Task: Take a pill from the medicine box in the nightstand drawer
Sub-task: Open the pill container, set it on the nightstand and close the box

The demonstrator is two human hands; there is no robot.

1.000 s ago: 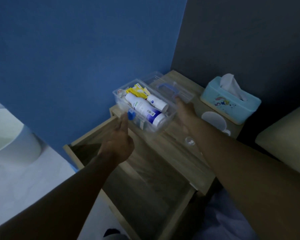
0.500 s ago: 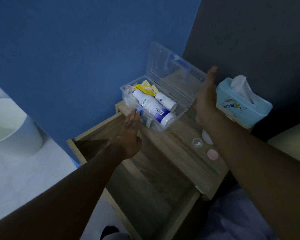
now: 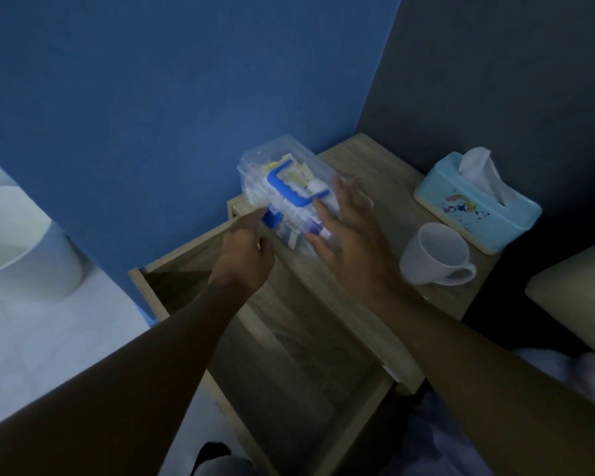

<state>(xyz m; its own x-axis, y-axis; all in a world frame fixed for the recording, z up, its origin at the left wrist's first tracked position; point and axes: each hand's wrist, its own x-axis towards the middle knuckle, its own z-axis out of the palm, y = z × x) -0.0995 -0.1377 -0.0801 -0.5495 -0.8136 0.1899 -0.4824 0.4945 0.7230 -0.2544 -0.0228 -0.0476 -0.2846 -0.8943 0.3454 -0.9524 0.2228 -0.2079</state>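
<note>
Nightstand (image 3: 385, 187) edge: medicine box (image 3: 282, 187), hands flanking

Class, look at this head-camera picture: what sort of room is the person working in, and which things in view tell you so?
Most likely a bedroom, at the bedside. A wooden nightstand with its drawer pulled open stands in a wall corner, with a tissue box and a white mug on top.

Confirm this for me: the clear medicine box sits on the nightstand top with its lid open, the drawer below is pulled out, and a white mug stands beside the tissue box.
One detail is wrong: the lid is shut, not open. The head view shows the medicine box on the nightstand top with its blue handle lying across the closed lid. The drawer is pulled out, and the white mug stands beside the tissue box.
</note>
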